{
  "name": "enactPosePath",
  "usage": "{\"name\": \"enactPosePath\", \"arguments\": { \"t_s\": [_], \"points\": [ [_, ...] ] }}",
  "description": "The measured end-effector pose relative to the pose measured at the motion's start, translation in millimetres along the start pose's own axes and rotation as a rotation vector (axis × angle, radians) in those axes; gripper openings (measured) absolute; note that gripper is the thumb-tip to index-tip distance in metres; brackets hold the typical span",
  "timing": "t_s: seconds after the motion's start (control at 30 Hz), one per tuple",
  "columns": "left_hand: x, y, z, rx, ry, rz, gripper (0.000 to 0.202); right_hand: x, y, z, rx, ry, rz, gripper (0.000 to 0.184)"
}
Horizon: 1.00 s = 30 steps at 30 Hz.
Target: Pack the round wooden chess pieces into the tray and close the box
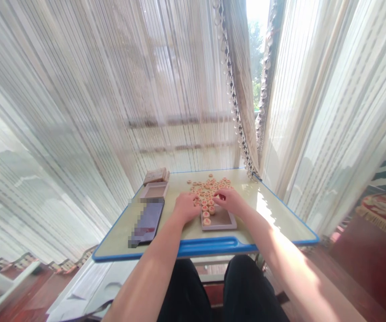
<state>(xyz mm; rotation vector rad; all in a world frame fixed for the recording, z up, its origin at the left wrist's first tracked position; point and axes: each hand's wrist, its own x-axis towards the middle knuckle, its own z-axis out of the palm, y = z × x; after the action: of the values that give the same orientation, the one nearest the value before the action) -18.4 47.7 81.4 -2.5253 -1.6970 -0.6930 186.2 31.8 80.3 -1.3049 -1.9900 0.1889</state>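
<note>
Several round wooden game discs (209,184) lie scattered on a small table (280,214) with a blue rim. A shallow square tray (224,220) near the front edge holds a column of discs (207,213) along its left side. My left hand (186,208) rests on the table just left of the tray, its fingers curled near those discs; what it grips is hidden. My right hand (228,199) hovers over the tray's far edge, its fingers pinched on a disc.
A dark phone (147,221) lies at the left of the table. Behind it sit a second shallow tray (154,191) and a wooden box (155,175). Sheer curtains (112,89) hang close around the table. My knees are under the front edge.
</note>
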Motion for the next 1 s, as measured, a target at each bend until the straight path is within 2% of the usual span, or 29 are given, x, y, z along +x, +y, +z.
{"name": "enactPosePath", "arguments": {
  "t_s": [0.13,0.23,0.33,0.5,0.8,1.0],
  "points": [
    [5.7,-1.3,6.2,0.048,-0.024,-0.026,0.042,1.3,2.7,2.3,-0.002,-0.015,0.015,0.021],
    [9.4,-0.1,9.0,0.071,-0.065,0.008,0.038,1.7,3.4,2.9,-0.01,-0.023,0.012,0.02],
    [10.4,2.7,9.4,0.099,-0.021,0.026,0.032,1.3,3.7,2.7,-0.006,-0.017,0.014,0.02],
    [9.8,2.3,11.8,0.151,0.038,0.012,0.033,0.9,4.2,3.2,-0.01,-0.017,-0.006,0.023],
    [10.5,-2.1,11.9,-0.016,0.032,-0.004,0.024,0.4,4.5,1.8,0.007,-0.013,0.004,0.024],
    [11.8,-2.9,12.6,-0.023,0.033,-0.018,0.022,-0.2,8.0,-0.9,0.038,-0.01,-0.024,0.028]
  ]
}}
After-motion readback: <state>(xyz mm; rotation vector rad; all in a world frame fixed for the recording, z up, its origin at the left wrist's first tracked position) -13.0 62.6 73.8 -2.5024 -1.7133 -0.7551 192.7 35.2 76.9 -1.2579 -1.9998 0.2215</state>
